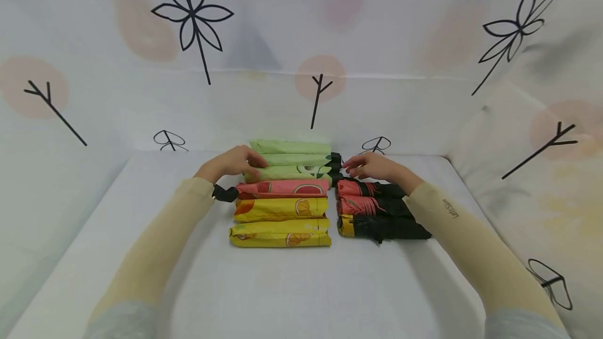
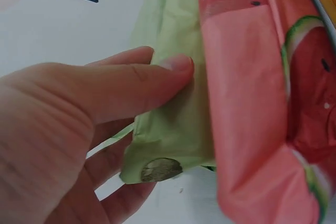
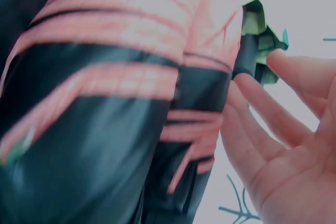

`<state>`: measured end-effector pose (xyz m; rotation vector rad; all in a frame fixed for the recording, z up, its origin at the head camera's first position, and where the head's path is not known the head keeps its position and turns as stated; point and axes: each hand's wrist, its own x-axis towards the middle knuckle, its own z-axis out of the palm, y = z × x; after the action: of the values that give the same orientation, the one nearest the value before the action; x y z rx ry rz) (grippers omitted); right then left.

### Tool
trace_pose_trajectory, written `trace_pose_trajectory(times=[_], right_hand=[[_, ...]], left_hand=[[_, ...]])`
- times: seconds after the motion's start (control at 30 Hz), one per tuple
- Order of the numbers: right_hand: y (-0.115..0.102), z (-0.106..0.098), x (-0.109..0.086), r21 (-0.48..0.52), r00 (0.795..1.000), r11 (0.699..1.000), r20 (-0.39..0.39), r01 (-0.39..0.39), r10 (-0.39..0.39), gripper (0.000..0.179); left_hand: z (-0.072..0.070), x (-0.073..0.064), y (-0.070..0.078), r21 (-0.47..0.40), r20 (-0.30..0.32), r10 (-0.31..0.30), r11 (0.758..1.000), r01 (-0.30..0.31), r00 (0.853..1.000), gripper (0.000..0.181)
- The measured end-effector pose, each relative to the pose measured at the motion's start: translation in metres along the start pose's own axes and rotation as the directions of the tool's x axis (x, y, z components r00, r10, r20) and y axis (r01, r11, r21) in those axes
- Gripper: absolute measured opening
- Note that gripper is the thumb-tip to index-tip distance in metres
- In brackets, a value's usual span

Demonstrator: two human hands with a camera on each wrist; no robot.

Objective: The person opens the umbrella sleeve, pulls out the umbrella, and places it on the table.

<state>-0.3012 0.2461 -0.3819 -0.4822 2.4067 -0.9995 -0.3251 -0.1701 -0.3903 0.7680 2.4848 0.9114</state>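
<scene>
My left hand (image 1: 237, 161) pinches the left end of a light green folded bundle (image 2: 178, 114) with an avocado print. Its thumb lies on top and the other fingers reach behind. Two more green bundles (image 1: 292, 146) lie beyond it. Close beside it is a pink watermelon-print bundle (image 2: 247, 103). My right hand (image 1: 374, 166) hovers at the black right end (image 1: 335, 162) of the green ones, fingers loosely extended. In the right wrist view, its fingertips are right by the crinkled green and black ends (image 3: 254, 40), beside pink and black rolled bundles (image 3: 121, 77).
Two yellow orange-print bundles (image 1: 280, 233) lie nearest me in the left column. In the right column, two pink and black rolls (image 1: 372, 205) sit above a yellow and black roll (image 1: 386, 227). A white printed cloth (image 1: 264, 103) hangs behind the white table (image 1: 282, 297).
</scene>
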Motion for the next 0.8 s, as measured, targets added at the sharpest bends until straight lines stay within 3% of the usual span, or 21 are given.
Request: trace_pose_trajectory(times=[0.27,0.43,0.8], right_hand=[[-0.003,0.009,0.009,-0.063,0.999,0.998,0.044,-0.02,0.023,0.04],[-0.004,0.015,0.011,-0.052,0.997,0.998,0.065,-0.04,0.043,0.043],[-0.005,0.023,0.02,-0.092,0.999,0.995,0.004,-0.036,0.036,0.042]], left_hand=[[0.007,0.004,-0.002,-0.049,-0.041,-0.074,0.996,0.072,0.996,0.033],[0.01,0.003,0.0,-0.043,-0.042,-0.116,0.992,0.115,0.992,0.032],[0.013,-0.001,-0.005,-0.04,-0.069,-0.15,0.988,0.148,0.986,0.031]])
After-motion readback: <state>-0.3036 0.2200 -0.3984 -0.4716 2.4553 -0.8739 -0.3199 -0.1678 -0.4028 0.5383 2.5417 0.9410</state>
